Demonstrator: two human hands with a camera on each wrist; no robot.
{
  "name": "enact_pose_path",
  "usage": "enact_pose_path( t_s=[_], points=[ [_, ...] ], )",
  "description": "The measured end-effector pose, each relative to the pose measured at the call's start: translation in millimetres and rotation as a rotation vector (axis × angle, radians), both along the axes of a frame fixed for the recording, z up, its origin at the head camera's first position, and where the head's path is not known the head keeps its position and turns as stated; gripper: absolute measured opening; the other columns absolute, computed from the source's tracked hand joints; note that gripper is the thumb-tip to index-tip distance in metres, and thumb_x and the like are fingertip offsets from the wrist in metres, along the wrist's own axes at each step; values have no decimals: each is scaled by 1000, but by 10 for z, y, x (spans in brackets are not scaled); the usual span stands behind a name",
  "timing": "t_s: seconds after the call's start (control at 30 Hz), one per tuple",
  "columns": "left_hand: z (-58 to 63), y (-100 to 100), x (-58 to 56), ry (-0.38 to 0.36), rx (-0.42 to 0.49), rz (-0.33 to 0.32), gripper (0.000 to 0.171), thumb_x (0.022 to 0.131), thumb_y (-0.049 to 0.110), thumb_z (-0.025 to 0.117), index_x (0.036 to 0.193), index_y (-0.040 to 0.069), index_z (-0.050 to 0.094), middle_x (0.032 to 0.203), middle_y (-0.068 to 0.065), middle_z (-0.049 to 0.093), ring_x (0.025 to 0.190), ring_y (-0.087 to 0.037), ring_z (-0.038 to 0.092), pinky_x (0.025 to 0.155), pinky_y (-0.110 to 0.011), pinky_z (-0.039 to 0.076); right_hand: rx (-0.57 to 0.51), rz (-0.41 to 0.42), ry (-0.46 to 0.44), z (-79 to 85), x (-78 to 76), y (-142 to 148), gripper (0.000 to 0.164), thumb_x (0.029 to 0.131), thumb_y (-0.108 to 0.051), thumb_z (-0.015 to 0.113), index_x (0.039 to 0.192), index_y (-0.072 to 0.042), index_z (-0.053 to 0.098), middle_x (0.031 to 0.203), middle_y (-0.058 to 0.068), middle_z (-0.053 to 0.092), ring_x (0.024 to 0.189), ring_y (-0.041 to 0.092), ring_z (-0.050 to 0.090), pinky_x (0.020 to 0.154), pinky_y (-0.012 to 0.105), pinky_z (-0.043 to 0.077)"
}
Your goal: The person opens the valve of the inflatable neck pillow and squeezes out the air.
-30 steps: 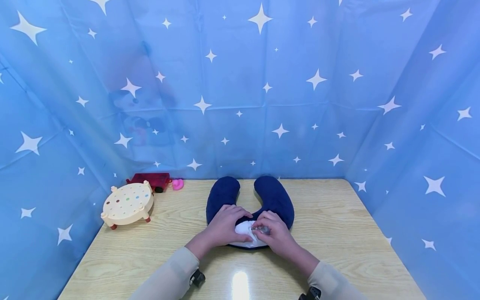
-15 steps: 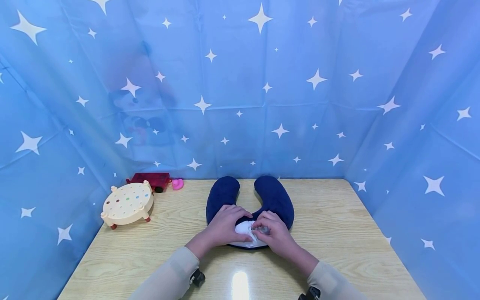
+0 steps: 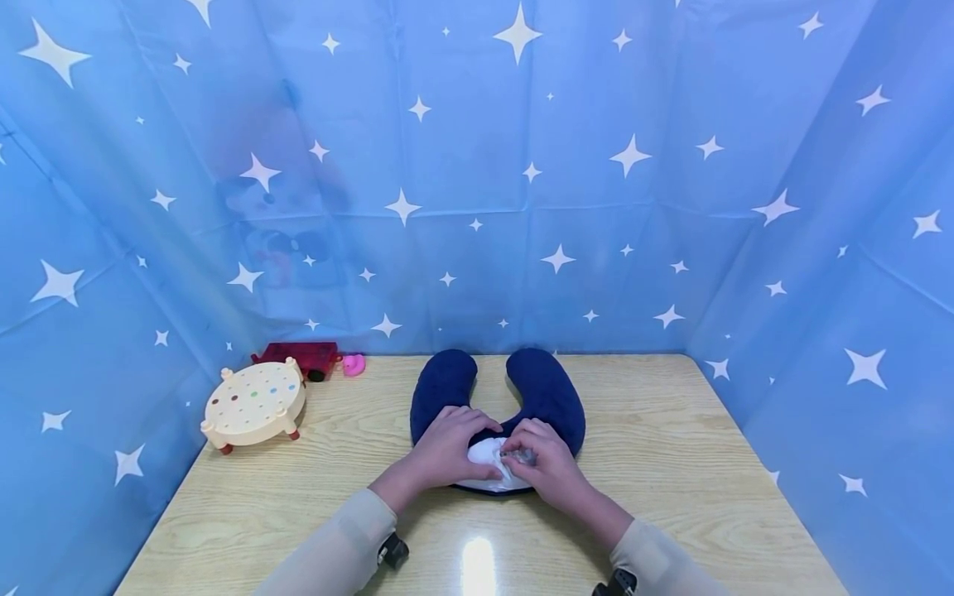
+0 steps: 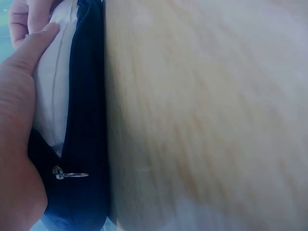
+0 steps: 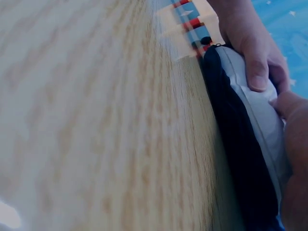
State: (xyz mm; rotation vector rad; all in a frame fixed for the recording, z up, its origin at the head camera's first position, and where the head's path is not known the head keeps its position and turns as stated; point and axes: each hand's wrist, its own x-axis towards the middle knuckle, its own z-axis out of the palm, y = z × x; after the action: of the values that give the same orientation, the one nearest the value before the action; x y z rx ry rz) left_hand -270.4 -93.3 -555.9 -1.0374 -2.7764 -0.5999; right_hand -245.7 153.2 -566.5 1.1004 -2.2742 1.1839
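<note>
A navy U-shaped neck pillow [image 3: 547, 389] lies on the table, its curved middle nearest me. Its cover is unzipped there, baring a white inner cushion [image 3: 484, 454]. The zipper pull [image 4: 70, 174] sits at one end of the slit in the left wrist view. My left hand [image 3: 447, 447] grips the pillow across the opening, its thumb [image 5: 257, 77] on the white fabric. My right hand [image 3: 547, 463] pinches the white fabric between thumb and fingertips. Something greyish shows beneath those fingers, too small to make out.
On the wooden table [image 3: 671, 463], a cream round stool-like toy [image 3: 253, 401] with short legs stands at the left. Behind it are a red toy cart [image 3: 301, 358] and a pink duck [image 3: 354, 365]. A blue star-patterned curtain [image 3: 477, 165] surrounds the table.
</note>
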Motion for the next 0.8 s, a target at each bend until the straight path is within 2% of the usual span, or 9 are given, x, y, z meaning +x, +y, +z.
enact_pose_path(
  t_s=[0.33, 0.53, 0.7, 0.8],
  points=[
    [-16, 6, -6, -8, -6, 5, 69, 85, 71, 86, 138, 29, 73, 136, 11, 72, 127, -11, 60, 119, -42, 38, 9, 1, -26, -29, -22, 10, 13, 105, -23, 79, 99, -12, 81, 101, -7, 70, 100, 15, 59, 91, 33, 45],
    [-11, 7, -3, -15, -8, 7, 69, 85, 71, 86, 138, 29, 73, 135, 11, 72, 126, -11, 60, 119, -43, 38, 13, -8, -39, -27, -14, 8, 4, 100, -13, 83, 97, -15, 81, 101, -9, 70, 100, 15, 59, 91, 35, 46],
    [-13, 4, -4, -16, -8, 4, 69, 85, 72, 85, 138, 29, 73, 135, 11, 72, 126, -11, 60, 119, -43, 38, 24, -23, -59, -11, 1, 2, 15, 94, -5, 86, 99, -18, 81, 102, -11, 69, 101, 15, 59, 92, 35, 47],
    [-15, 4, -7, -20, -11, 3, 69, 85, 73, 85, 138, 29, 73, 136, 11, 72, 127, -11, 60, 119, -43, 38, 27, -28, -68, -11, 4, 3, 13, 96, -7, 86, 99, -18, 81, 102, -11, 69, 101, 15, 59, 91, 35, 47]
  ],
)
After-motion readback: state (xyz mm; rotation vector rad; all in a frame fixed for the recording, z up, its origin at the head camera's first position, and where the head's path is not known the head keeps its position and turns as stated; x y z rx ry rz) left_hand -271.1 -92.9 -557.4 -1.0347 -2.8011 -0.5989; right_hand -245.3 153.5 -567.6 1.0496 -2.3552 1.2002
